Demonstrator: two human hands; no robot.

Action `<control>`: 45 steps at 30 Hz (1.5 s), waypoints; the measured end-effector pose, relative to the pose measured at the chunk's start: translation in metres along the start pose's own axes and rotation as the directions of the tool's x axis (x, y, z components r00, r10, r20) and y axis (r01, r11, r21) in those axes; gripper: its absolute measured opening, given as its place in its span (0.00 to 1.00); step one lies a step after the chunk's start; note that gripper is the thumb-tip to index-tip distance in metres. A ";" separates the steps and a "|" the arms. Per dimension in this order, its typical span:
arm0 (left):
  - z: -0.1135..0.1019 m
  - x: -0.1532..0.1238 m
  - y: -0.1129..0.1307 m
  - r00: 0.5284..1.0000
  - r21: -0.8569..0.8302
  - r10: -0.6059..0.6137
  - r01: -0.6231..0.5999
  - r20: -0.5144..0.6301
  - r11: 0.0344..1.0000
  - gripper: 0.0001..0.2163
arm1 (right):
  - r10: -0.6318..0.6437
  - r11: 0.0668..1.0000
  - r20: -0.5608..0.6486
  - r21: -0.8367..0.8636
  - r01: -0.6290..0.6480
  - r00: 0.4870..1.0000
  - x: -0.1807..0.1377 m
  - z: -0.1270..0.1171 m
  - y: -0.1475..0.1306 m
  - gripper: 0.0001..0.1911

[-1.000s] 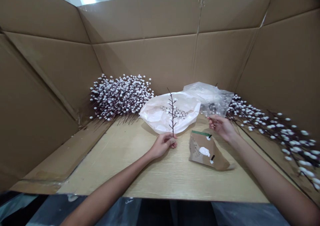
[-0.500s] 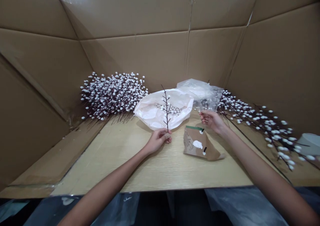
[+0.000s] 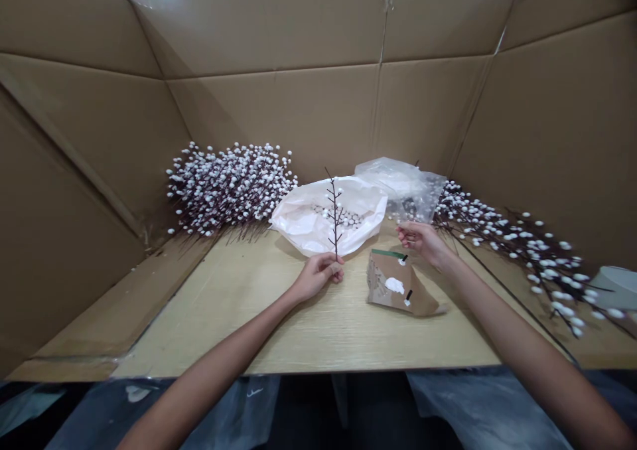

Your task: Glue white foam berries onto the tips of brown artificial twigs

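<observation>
My left hand [image 3: 318, 277] pinches the lower end of a dark brown artificial twig [image 3: 336, 223], which stands upright with a few white berries and several bare side stems. Behind the twig lies an opened white plastic bag [image 3: 298, 227] with loose white berries [image 3: 352, 219] in it. To the right, my right hand [image 3: 421, 241] hovers above the table with thumb and fingertips drawn together; whatever they hold is too small to make out. Just below that hand is a brown cardboard piece [image 3: 381, 297] with white glue [image 3: 395, 285] and two black-handled bits on it.
A dense bundle of white-berry stems [image 3: 231, 188] lies at the back left. Finished-looking berry branches [image 3: 527, 251] spread along the right, near a pale round container [image 3: 617, 284]. A clear plastic bag [image 3: 398, 178] sits at the back. Cardboard walls [image 3: 279, 118] enclose the table [image 3: 308, 337].
The view has shifted slightly. Both hands keep nearly the same places, with the twig still upright in my left hand.
</observation>
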State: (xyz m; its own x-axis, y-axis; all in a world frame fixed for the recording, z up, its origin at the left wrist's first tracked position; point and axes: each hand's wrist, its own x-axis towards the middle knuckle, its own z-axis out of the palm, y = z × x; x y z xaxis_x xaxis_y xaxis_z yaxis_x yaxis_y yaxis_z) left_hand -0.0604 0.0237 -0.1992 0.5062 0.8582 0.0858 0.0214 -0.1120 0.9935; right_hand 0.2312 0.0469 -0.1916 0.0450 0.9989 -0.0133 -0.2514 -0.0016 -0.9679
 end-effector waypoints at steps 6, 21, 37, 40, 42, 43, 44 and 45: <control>0.000 0.000 0.000 1.000 -0.001 -0.004 0.004 0.005 1.000 0.16 | -0.007 1.000 -0.001 -0.015 0.007 1.000 0.001 0.000 0.001 0.07; 0.001 0.000 0.002 1.000 0.003 -0.018 0.018 0.009 1.000 0.15 | 0.019 0.999 0.004 -0.049 -0.019 1.000 -0.004 0.007 -0.002 0.07; 0.001 0.001 0.001 1.000 0.005 -0.011 0.011 0.025 1.000 0.15 | 0.033 0.997 0.020 -0.074 -0.031 0.999 -0.005 0.006 0.000 0.07; 0.001 0.000 0.001 0.999 0.007 -0.014 0.014 0.034 1.000 0.15 | 0.043 0.996 0.024 -0.079 -0.041 0.999 -0.006 0.007 0.000 0.06; 0.001 0.000 0.001 0.999 0.004 -0.015 0.015 0.034 1.000 0.15 | 0.048 0.996 0.024 -0.082 -0.046 0.999 -0.006 0.007 0.000 0.06; 0.001 0.000 0.001 0.999 0.002 -0.015 0.014 0.031 1.000 0.15 | 0.049 0.995 0.023 -0.083 -0.047 0.999 -0.006 0.007 0.000 0.06; 0.001 0.000 0.001 0.999 0.000 -0.014 0.014 0.030 1.000 0.15 | 0.048 0.995 0.024 -0.085 -0.046 0.999 -0.006 0.008 0.000 0.06; 0.001 0.000 0.001 0.999 -0.001 -0.014 0.014 0.030 1.000 0.15 | 0.046 0.995 0.025 -0.085 -0.044 0.999 -0.006 0.008 0.000 0.06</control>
State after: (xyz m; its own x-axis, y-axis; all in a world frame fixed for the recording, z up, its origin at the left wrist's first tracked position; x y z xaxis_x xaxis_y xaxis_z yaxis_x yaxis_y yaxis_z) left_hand -0.0599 0.0229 -0.1983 0.5314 0.8442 0.0696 0.0273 -0.0992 0.9947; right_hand 0.2233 0.0411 -0.1897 0.0095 0.9986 -0.0520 -0.1700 -0.0496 -0.9842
